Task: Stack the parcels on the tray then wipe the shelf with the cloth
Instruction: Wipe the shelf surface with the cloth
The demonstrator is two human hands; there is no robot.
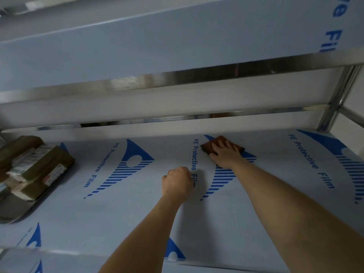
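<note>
A brown cloth [210, 145] lies flat near the back of the shelf [122, 213], which is covered in blue-printed protective film. My right hand [224, 154] presses down on the cloth with fingers spread over it. My left hand [177, 182] rests as a closed fist on the shelf, a little nearer to me and left of the cloth, holding nothing. At the far left, several brown taped parcels [33, 164] are piled on a metal tray [17, 211], partly cut off by the frame edge.
An upper shelf [177, 56] with the same film hangs low over the work area. A steel post [334, 103] stands at the back right corner. A low metal lip [157, 133] runs along the shelf's rear edge.
</note>
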